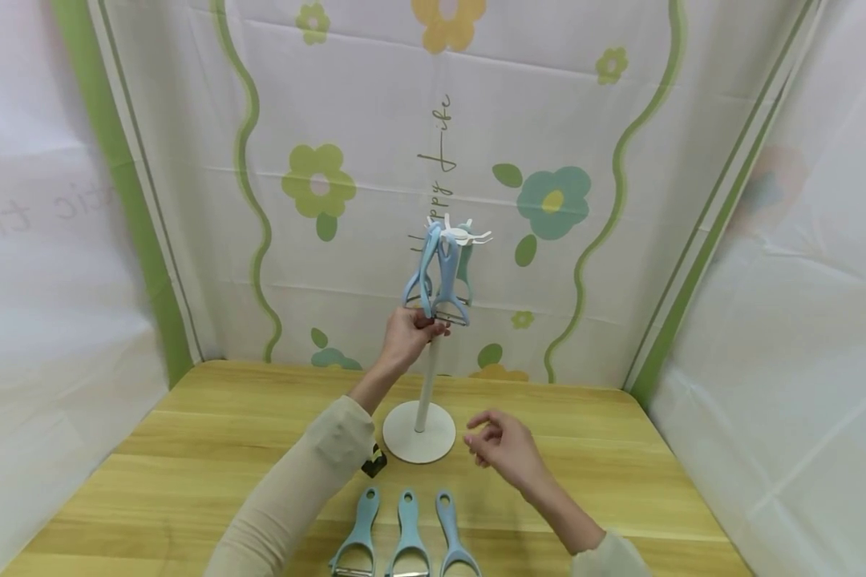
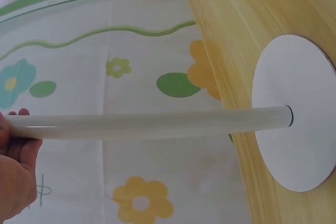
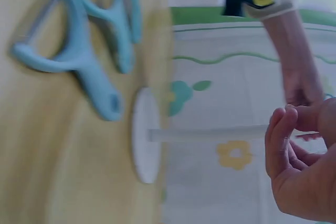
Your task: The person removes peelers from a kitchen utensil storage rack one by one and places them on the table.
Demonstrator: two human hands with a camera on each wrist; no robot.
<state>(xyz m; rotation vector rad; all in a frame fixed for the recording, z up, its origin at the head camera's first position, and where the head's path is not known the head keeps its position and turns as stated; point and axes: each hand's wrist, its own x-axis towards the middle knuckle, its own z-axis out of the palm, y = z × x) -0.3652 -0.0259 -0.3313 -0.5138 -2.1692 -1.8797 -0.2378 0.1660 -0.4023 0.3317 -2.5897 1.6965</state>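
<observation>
A white stand (image 1: 427, 393) with a round base (image 2: 294, 150) and hooks at its top rises from the wooden table. Several blue and teal peelers (image 1: 447, 276) hang from the hooks. My left hand (image 1: 407, 332) grips the pole just under the hanging peelers; in the left wrist view its fingers (image 2: 23, 148) curl around the pole. My right hand (image 1: 508, 449) is in the air to the right of the base, fingers bent and holding nothing. Near the front edge lie a teal peeler (image 1: 364, 517), a second teal one (image 1: 407, 517) and a bluer one (image 1: 449, 517), side by side.
The wooden table (image 1: 584, 473) reaches back to a white cloth (image 1: 390, 104) printed with flowers. White cloth walls stand at left (image 1: 36, 280) and right (image 1: 787, 320). A black wrist strap (image 3: 239, 3) sits at the left sleeve.
</observation>
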